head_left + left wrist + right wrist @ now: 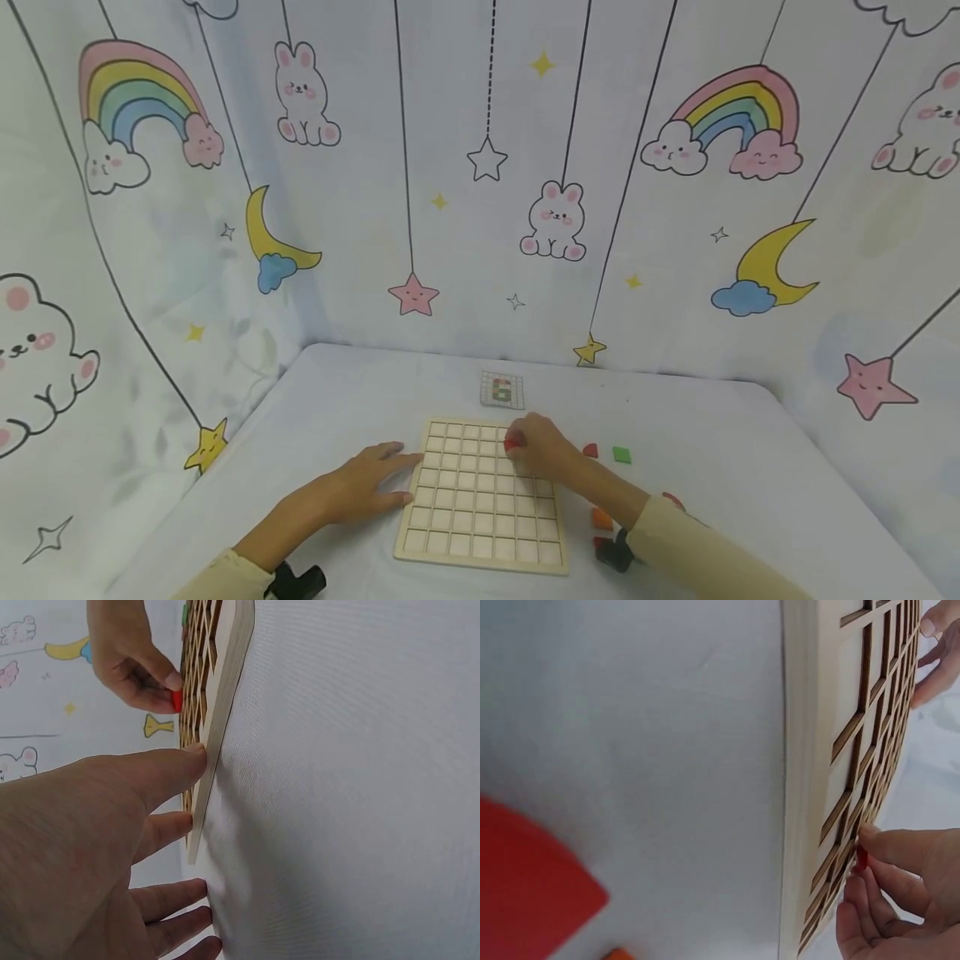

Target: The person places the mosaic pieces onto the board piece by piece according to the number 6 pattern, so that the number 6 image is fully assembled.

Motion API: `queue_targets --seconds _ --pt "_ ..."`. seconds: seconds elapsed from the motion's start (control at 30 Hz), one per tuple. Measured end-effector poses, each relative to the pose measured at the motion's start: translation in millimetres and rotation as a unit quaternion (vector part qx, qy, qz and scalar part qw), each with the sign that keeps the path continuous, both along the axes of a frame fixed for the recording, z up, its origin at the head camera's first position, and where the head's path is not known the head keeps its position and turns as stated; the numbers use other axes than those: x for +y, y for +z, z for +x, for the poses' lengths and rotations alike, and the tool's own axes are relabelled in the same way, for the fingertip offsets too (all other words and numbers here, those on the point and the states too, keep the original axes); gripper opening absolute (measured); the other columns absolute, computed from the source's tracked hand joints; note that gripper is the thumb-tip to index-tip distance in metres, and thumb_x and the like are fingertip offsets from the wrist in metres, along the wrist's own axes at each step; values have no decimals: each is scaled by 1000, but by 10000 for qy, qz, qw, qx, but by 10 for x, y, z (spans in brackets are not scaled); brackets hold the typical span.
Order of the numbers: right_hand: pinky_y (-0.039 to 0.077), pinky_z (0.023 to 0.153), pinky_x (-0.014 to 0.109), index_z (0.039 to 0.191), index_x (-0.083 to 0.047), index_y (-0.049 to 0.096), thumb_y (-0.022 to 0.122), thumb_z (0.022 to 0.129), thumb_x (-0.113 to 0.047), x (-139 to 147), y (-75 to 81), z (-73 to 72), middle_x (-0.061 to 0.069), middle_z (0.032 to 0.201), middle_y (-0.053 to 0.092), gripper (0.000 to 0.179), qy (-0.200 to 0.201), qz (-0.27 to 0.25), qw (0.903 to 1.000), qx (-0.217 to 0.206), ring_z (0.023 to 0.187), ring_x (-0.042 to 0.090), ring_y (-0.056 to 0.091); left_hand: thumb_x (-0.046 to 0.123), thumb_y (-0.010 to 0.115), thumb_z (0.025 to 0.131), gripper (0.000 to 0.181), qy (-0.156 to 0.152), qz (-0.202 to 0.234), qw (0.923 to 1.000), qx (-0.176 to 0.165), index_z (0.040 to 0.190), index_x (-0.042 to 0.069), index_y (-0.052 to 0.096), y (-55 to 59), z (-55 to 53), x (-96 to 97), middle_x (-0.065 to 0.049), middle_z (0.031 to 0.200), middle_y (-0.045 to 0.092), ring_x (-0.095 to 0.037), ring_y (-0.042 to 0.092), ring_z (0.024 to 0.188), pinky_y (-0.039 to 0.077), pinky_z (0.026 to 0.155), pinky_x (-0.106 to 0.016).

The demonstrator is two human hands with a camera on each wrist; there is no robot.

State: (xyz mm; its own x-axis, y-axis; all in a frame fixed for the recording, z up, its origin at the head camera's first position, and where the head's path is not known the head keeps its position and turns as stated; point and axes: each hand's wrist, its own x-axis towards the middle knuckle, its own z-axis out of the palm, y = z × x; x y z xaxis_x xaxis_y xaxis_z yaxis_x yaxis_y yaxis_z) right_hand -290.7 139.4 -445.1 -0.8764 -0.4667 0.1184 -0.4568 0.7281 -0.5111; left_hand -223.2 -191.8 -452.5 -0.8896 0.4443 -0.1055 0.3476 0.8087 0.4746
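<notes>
A pale wooden grid board [480, 560] with square cells lies on the white table. My right hand [546, 450] pinches a small red piece [513, 440] between thumb and fingertips over the board's far right cells. In the right wrist view, the red piece [862, 856] shows right at the grid's dividers; the fingers hide most of it. My left hand [367, 483] lies at the board's left edge, fingers spread. Seen from the left wrist, the left thumb [176, 771] and a finger touch the board's side, while the other fingers extend past its corner.
Behind the board lies a small card [502, 390] printed with a coloured grid pattern. Right of the board are a red piece [591, 450], a green square [622, 454] and an orange piece [602, 518]. Another red piece [672, 500] is partly covered by the right sleeve.
</notes>
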Motion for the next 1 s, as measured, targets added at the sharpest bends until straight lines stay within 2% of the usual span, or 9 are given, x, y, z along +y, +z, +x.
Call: queue_targets --seconds 0.13,0.27,0.43,0.6,0.87,1.0 --pt "58 85 42 100 -3 72 79 91 -1 -29 3 -6 6 95 68 12 14 16 9999 -118 92 20 63 48 70 100 65 21 -12 10000 -31 157 22 52 4 6 1 -23 164 39 -49 35 152 36 117 -70" --pt "52 76 33 92 -8 68 80 91 -2 -50 10 -17 1 89 64 13 -26 78 9998 -186 84 15 57 47 70 101 65 -14 -31 10000 14 157 21 52 5 8 -9 -24 164 39 -50 36 151 36 116 -70" --pt "47 72 28 84 -9 69 80 92 -3 -72 -1 -13 -3 84 62 15 -1 -8 9999 -166 81 12 53 48 69 101 65 -66 -5 9999 77 157 21 52 -7 2 -25 -25 164 39 -50 37 150 37 116 -71" --pt "49 72 28 85 -9 71 79 93 -3 -60 4 16 -2 86 63 13 103 -120 9998 -119 82 12 54 49 68 102 65 -126 -6 9998 152 157 21 51 -8 -4 -18 -25 163 40 -50 38 149 37 115 -71" --pt "54 78 31 91 -5 73 77 95 -5 -27 -28 23 1 90 69 6 360 -214 9989 186 87 16 60 47 69 101 63 -35 -7 9999 116 157 22 52 -3 5 -8 -24 163 40 -49 38 150 36 116 -70" --pt "55 78 33 96 -4 72 75 97 -5 -53 -36 47 2 93 68 3 266 -132 9995 109 89 16 60 47 69 102 63 -60 -5 9999 93 157 21 52 -5 6 -10 -24 164 39 -49 37 150 36 116 -70"
